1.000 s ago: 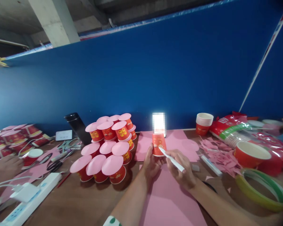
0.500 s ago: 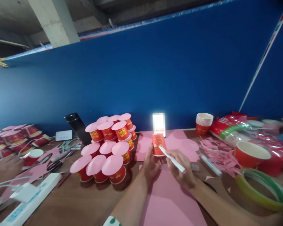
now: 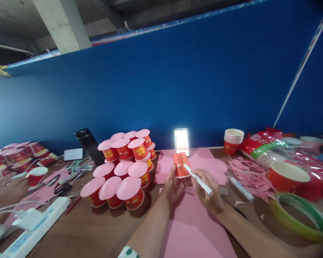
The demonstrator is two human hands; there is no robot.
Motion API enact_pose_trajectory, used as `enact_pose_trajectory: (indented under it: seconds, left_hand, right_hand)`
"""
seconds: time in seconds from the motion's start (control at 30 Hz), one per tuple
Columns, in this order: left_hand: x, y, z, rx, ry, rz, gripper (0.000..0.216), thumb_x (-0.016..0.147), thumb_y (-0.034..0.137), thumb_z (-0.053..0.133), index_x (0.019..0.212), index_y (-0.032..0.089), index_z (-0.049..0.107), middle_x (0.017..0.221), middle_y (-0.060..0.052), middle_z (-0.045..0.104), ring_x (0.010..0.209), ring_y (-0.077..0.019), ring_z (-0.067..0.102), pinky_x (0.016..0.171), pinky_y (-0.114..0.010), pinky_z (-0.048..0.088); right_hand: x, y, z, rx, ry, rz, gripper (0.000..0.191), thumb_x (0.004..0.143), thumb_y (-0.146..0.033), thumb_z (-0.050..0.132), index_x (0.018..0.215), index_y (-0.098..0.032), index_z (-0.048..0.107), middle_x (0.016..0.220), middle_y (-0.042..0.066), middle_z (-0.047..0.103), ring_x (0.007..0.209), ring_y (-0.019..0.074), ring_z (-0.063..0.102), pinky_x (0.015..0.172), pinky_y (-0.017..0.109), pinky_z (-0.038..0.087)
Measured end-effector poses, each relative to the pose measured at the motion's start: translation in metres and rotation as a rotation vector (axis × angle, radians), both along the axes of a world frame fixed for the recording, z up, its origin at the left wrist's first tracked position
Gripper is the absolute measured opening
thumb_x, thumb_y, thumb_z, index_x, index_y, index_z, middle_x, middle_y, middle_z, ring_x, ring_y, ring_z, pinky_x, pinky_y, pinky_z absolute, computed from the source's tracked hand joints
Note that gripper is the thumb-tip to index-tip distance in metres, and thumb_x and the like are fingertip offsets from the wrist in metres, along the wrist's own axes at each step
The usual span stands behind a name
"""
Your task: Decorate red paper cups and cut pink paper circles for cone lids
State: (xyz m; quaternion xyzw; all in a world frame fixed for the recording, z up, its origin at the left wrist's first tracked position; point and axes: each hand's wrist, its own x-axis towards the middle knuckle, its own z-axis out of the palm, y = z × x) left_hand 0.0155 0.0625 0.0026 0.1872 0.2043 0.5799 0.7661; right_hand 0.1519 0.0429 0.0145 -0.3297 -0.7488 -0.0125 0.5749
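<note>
Red paper cup (image 3: 181, 170) sits in front of the person, above pink sheets (image 3: 196, 229), white rim downward, leaning slightly. Left hand (image 3: 174, 190) grasps it from the left and below, thumb along its side. Right hand (image 3: 210, 195) grips a white pen (image 3: 201, 182), its tip at the cup's printed face; whether tip and cup touch, cannot tell. Lit screen (image 3: 181, 141) stands just behind the cup.

Left of the hands: group of disc-topped cups (image 3: 123, 167), pink discs on them, some stacked. Farther left: black bottle (image 3: 90, 145), tilted in view; scissors (image 3: 61, 189); power strip (image 3: 37, 225); another person's hand (image 3: 10, 188) beside a red-and-white cup (image 3: 37, 176).

Right of the hands: pink scraps (image 3: 254, 177), white stick (image 3: 241, 189) beside them, nested cups (image 3: 231, 145), tape roll (image 3: 290, 226).
</note>
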Motion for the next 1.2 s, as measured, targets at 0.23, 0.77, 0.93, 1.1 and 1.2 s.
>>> enact_pose_trajectory:
  seconds: [0.23, 0.77, 0.93, 1.1, 1.2]
  left_hand:
    - [0.000, 0.000, -0.002, -0.020, 0.017, 0.007, 0.031, 0.083, 0.042, 0.058, 0.091, 0.013, 0.066, 0.086, -0.008, 0.070, 0.077, -0.0178, 0.065, 0.078, -0.031, 0.050]
    - [-0.001, 0.000, -0.001, -0.024, 0.005, -0.004, 0.030, 0.083, 0.040, 0.059, 0.093, 0.012, 0.066, 0.085, -0.008, 0.071, 0.076, -0.0171, 0.065, 0.078, -0.030, 0.049]
    - [0.000, -0.002, 0.003, -0.038, 0.014, 0.018, 0.027, 0.081, 0.038, 0.061, 0.089, 0.013, 0.066, 0.082, -0.007, 0.070, 0.073, -0.0165, 0.065, 0.074, -0.028, 0.049]
    - [0.002, -0.006, 0.009, -0.052, 0.071, 0.018, 0.031, 0.081, 0.043, 0.060, 0.086, 0.013, 0.065, 0.079, -0.007, 0.069, 0.071, -0.0179, 0.064, 0.071, -0.029, 0.048]
    - [0.003, -0.007, 0.010, -0.058, 0.079, 0.002, 0.034, 0.081, 0.045, 0.058, 0.087, 0.013, 0.065, 0.078, -0.007, 0.069, 0.071, -0.0184, 0.064, 0.070, -0.030, 0.048]
  right_hand:
    - [0.000, 0.001, -0.001, -0.015, -0.008, -0.005, 0.020, 0.090, -0.022, 0.043, 0.102, -0.022, 0.060, 0.086, 0.009, 0.065, 0.080, 0.0216, 0.065, 0.070, 0.035, 0.056]
    - [0.000, 0.002, -0.002, -0.017, -0.022, -0.012, 0.020, 0.090, -0.022, 0.044, 0.103, -0.023, 0.059, 0.085, 0.008, 0.065, 0.078, 0.0211, 0.064, 0.069, 0.033, 0.055]
    - [-0.001, 0.000, 0.000, -0.027, -0.032, -0.003, 0.019, 0.090, -0.023, 0.043, 0.098, -0.023, 0.060, 0.083, 0.008, 0.065, 0.075, 0.0209, 0.064, 0.067, 0.033, 0.055]
    - [-0.003, -0.003, 0.000, -0.030, -0.037, 0.002, 0.018, 0.089, -0.025, 0.044, 0.093, -0.023, 0.061, 0.080, 0.008, 0.064, 0.073, 0.0205, 0.063, 0.065, 0.033, 0.055]
    - [-0.002, -0.003, -0.001, -0.024, -0.019, -0.014, 0.019, 0.090, -0.028, 0.043, 0.091, -0.023, 0.062, 0.080, 0.008, 0.064, 0.073, 0.0209, 0.063, 0.064, 0.033, 0.055]
